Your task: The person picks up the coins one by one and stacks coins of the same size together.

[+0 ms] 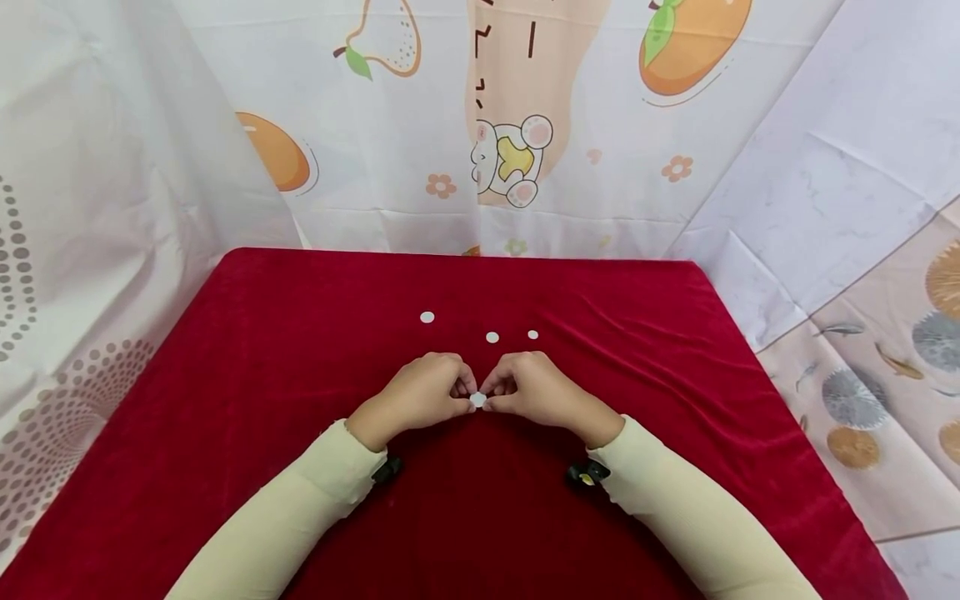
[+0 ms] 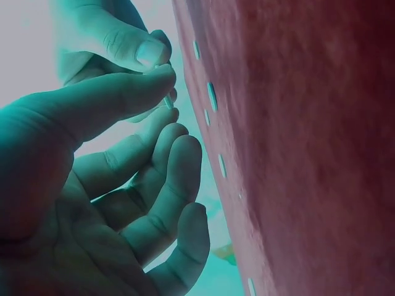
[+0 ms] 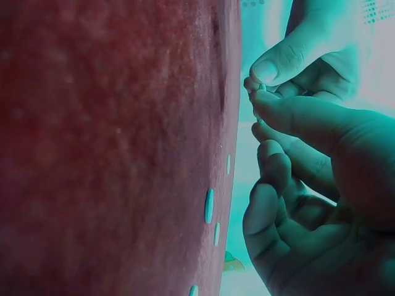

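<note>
Between my two hands is a small thin white disc [image 1: 477,400], held over the red cloth near the middle of the table. My left hand [image 1: 425,392] pinches its left edge with thumb and index finger. From the other side, my right hand [image 1: 542,390] pinches the right edge the same way. In the left wrist view the disc [image 2: 168,100] appears nearly edge-on, mostly covered by fingertips, with the left hand's other fingers loosely bent below. Fingertips also hide much of the disc [image 3: 261,87] in the right wrist view.
Beyond the hands, white discs lie flat on the red cloth [image 1: 315,333]: one at the left [image 1: 427,317], one in the middle [image 1: 492,337] and a smaller one at the right [image 1: 533,334]. Printed curtains [image 1: 360,158] hang behind the table's far edge and along both sides.
</note>
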A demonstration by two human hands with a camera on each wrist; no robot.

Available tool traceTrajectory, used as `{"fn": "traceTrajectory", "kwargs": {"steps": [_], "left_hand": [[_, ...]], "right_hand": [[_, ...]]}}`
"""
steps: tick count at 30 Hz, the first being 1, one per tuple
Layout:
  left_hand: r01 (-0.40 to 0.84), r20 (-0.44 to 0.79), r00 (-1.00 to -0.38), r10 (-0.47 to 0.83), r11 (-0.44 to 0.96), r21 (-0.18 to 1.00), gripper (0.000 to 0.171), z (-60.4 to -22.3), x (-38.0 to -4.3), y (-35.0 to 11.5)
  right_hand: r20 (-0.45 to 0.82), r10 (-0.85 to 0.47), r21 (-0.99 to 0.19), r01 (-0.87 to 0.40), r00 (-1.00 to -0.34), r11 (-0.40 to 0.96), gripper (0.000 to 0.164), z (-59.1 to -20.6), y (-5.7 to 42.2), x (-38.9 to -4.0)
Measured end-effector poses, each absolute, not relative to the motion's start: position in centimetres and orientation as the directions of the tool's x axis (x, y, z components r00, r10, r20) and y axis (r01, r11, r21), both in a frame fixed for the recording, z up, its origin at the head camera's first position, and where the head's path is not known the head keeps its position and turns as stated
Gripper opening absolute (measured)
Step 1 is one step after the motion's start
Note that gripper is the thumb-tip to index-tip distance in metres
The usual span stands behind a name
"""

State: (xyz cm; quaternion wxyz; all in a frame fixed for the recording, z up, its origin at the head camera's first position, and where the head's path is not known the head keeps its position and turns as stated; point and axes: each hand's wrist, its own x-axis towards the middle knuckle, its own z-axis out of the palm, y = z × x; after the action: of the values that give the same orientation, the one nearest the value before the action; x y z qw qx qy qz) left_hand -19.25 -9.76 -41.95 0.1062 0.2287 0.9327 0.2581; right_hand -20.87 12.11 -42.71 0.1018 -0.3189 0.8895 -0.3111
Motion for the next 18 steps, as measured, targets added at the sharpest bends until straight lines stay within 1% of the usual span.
{"fn": "traceTrajectory", "kwargs": {"steps": [6,18], "left_hand": [[0.382,-0.084,-0.867,0.491,0.763,0.521,0.008,-42.01,-18.63,-9.2],[0.405,-0.102,-0.86,0.5,0.79,0.459,0.01,-42.84,-18.54,-8.71]], "right_hand": [[0.004,-0.637,-0.625,-0.499,-0.771,0.601,0.011,-42.73,12.59,-20.41],[-0.048,-0.653,-0.61,-0.495,-0.756,0.618,0.01,-43.28,12.55,-20.38]]}}
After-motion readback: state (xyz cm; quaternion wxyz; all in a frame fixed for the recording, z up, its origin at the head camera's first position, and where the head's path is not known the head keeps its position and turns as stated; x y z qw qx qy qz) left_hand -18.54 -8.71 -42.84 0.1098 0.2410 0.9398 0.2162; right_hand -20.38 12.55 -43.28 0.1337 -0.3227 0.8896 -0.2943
